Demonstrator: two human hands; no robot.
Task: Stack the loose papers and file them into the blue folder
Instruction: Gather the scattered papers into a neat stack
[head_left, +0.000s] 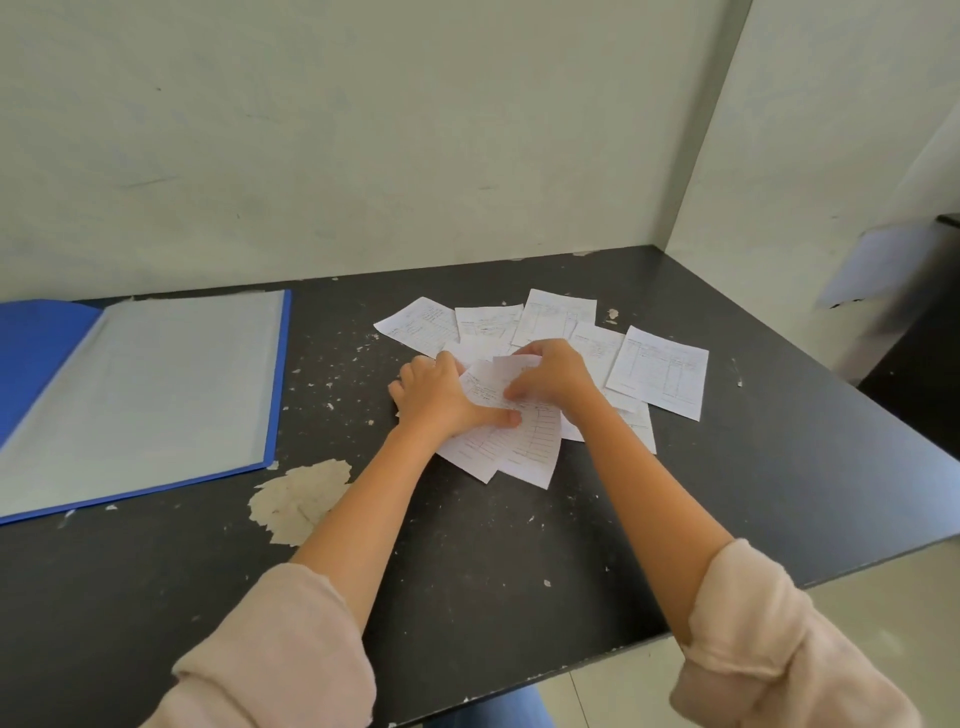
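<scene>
Head view of a dark, speckled table set against a pale wall. The loose papers, small printed forms, are seen fanned and overlapping in one heap at about 1 o'clock from the table's middle, none of them inside the folder. The blue folder is laid open and flat at 9 o'clock, well apart from the heap, with a clear pocket page uppermost. The left hand is placed on the heap's 8 o'clock side, its thumb stretched over a sheet and its fingers curled at the edge, apparently gripping several sheets. The right hand, just beside it at 3 o'clock, is curled on the top sheets, which are pinched between fingers and thumb. Pale pink sleeves are pushed up both forearms. A pale patch of torn surface is visible at 6 o'clock from the folder's near corner.
</scene>
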